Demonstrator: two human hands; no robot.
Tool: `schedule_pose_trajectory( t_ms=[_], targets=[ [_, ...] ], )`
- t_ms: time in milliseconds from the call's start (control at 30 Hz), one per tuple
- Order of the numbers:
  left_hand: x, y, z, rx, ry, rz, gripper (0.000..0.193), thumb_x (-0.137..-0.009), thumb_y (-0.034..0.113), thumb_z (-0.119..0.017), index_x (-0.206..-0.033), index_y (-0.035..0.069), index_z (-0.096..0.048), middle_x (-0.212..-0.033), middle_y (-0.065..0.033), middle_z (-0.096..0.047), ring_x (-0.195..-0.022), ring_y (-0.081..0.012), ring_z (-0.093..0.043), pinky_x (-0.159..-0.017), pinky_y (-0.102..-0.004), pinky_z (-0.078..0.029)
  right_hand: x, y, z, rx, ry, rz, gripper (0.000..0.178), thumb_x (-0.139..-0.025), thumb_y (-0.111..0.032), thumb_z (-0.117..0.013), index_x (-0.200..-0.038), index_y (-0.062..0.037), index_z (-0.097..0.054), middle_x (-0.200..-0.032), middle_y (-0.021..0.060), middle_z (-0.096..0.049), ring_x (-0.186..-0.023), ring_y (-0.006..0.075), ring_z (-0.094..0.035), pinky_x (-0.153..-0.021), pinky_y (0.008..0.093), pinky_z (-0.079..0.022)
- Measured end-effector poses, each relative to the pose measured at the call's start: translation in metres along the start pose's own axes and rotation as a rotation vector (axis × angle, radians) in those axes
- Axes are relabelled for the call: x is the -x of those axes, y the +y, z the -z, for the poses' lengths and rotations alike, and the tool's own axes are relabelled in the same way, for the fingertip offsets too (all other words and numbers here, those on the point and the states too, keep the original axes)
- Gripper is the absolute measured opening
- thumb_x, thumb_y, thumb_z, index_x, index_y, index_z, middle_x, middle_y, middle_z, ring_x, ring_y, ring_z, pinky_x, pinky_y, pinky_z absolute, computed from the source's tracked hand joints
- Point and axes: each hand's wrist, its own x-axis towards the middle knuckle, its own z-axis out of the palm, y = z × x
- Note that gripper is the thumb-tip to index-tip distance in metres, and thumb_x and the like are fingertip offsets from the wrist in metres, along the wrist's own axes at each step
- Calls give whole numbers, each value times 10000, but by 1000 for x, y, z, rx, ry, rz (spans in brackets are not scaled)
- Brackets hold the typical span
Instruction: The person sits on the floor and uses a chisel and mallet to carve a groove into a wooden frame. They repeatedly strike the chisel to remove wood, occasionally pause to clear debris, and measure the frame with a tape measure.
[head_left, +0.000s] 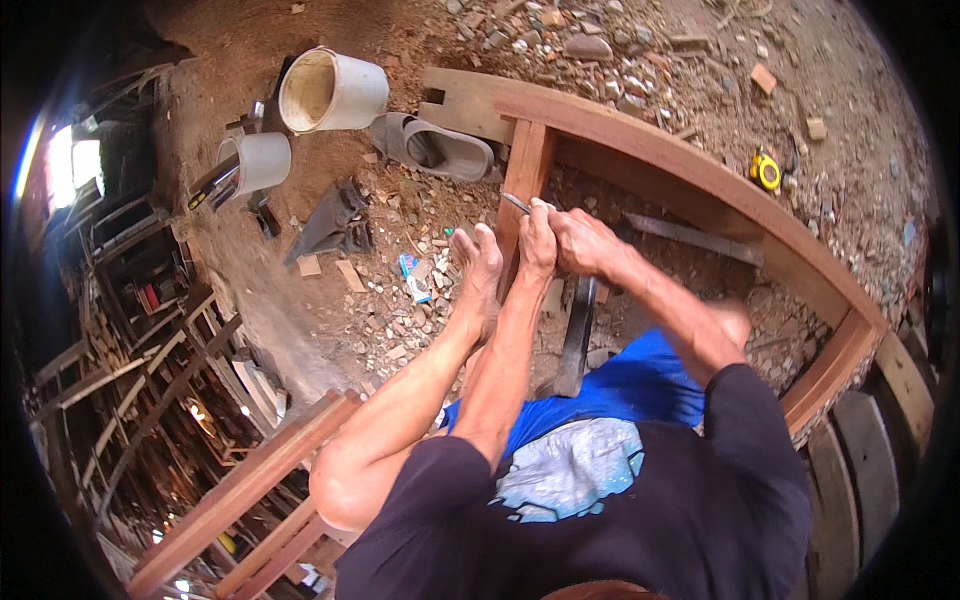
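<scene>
Both my hands are closed close together above the short crosspiece [530, 155] of a reddish-brown wooden frame [690, 165]. My left hand [537, 238] grips a slim metal tool [516, 203], whose tip sticks out past the fingers against the wood; its exact kind is hidden. Just beside it, my right hand [588, 243] has its fingers curled, apparently around the rear of the same tool. Below the hands, a dark bar-shaped tool [577, 335] lies between my legs. My bare left foot [482, 265] is next to the crosspiece.
A large white bucket [350, 92], a smaller bucket [265, 160] holding tools and a grey slipper [440, 150] stand or lie at the upper left. A yellow tape measure [766, 170] lies beyond the frame. Rubble covers the ground; timber beams [245, 490] extend at the lower left.
</scene>
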Motion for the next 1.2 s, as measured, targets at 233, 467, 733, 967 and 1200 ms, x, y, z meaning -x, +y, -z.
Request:
schedule_pose_trajectory(
  t_ms=[233, 467, 733, 967, 1200],
  targets=[
    [-54, 11, -66, -260, -240, -162, 616, -1141, 489, -405, -995, -58, -649, -856, -243, -658, -830, -324, -628, -770, -495, -495, 6, 20, 55, -67, 265, -64, 294, -865, -79, -658, -1138, 24, -623, -976, 327, -714, -999, 535, -686, -786, 549, -559],
    [-39, -33, -17, -580, -127, -275, 536, -1129, 475, -394, -1068, -23, -582, -996, -298, -655, -878, -479, -631, -751, -552, -497, 4, 36, 13, 18, 110, -11, 135, -826, -73, -631, -889, 44, -657, -870, 341, -708, -874, 504, -733, -725, 559, -588],
    [-40, -5, -37, -574, -130, -459, 524, -1155, 438, -368, -1148, -33, -598, -961, -325, -614, -897, -472, -608, -759, -526, -488, 1, 15, 32, -43, 243, -38, 319, -871, -86, -647, -1172, 14, -624, -973, 323, -723, -954, 515, -713, -757, 548, -583],
    [10, -32, -16, -130, -92, -36, 553, -1122, 509, -448, -857, 54, -617, -840, -48, -621, -778, -169, -561, -718, -391, -489, 19, 48, -36, 4, 115, -58, 213, -848, -114, -618, -974, 47, -677, -912, 336, -717, -885, 525, -721, -748, 582, -584],
    [64, -58, 10, 72, -62, 321, 540, -1081, 585, -540, -999, 69, -673, -976, -49, -685, -837, -163, -661, -738, -388, -571, 47, 27, -30, 54, -107, -51, 348, -932, -152, -592, -1220, 19, -687, -1134, 304, -738, -1105, 484, -711, -924, 545, -578]
  ],
)
